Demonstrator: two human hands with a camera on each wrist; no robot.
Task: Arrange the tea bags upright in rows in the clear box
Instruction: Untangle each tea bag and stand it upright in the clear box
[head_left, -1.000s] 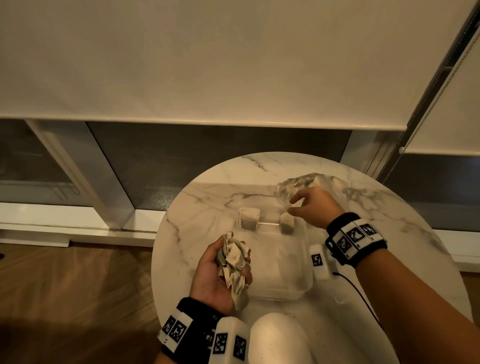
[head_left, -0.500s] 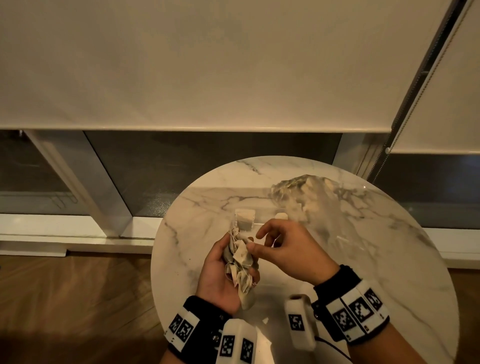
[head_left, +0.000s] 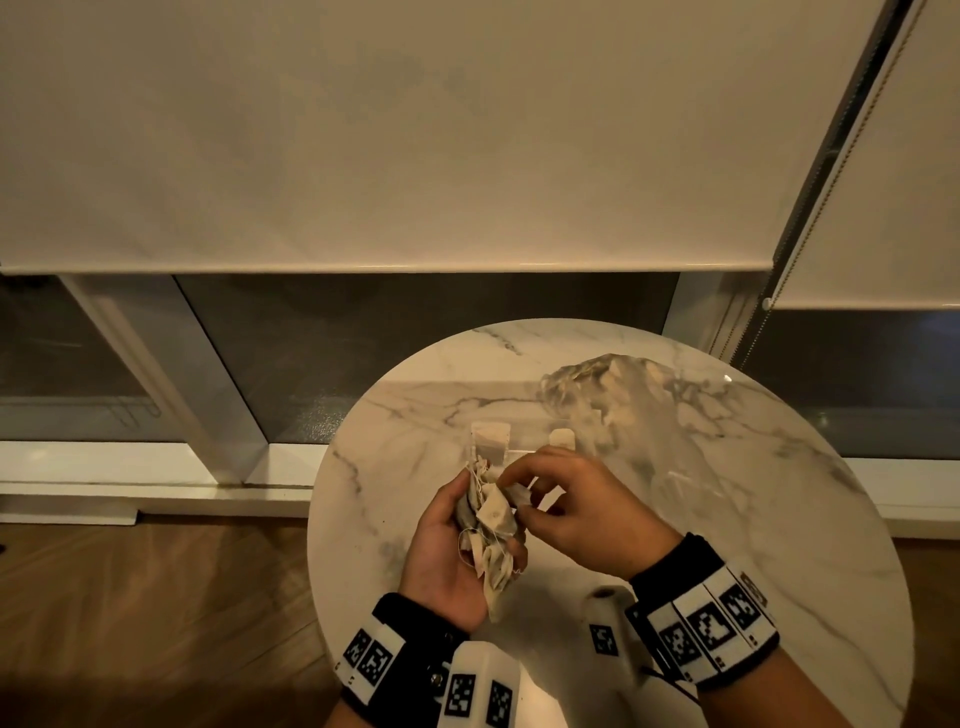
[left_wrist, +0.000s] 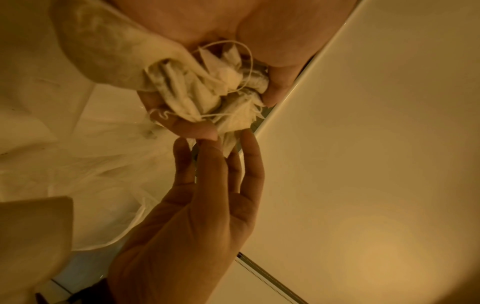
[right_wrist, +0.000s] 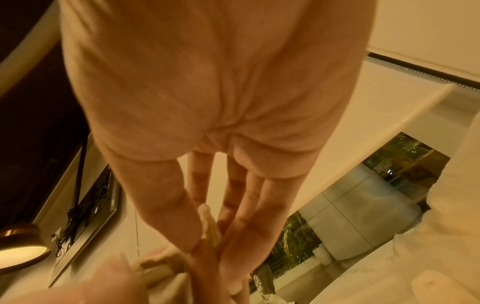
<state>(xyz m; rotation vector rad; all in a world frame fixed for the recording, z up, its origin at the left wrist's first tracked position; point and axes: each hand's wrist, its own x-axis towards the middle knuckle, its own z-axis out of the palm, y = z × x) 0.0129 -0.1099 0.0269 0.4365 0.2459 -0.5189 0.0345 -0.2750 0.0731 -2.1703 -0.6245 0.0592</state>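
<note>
My left hand (head_left: 447, 551) cups a crumpled bunch of tea bags (head_left: 491, 525) with loose strings just above the near part of the clear box (head_left: 519, 452), where two tea bags (head_left: 489, 440) stand upright along its far wall, and my right hand (head_left: 576, 514) pinches one bag at the bunch's top between thumb and fingertips. The box sits mid-way on the round marble table (head_left: 415, 415), with bare marble to its left and a crumpled clear plastic bag (head_left: 597, 384) just beyond its far right corner. I read no writing beyond the square coded markers on my wristbands (head_left: 706, 634); only the left wrist view shows the tangled strings (left_wrist: 244, 61), and the right wrist view shows the pinch edge-on.
</note>
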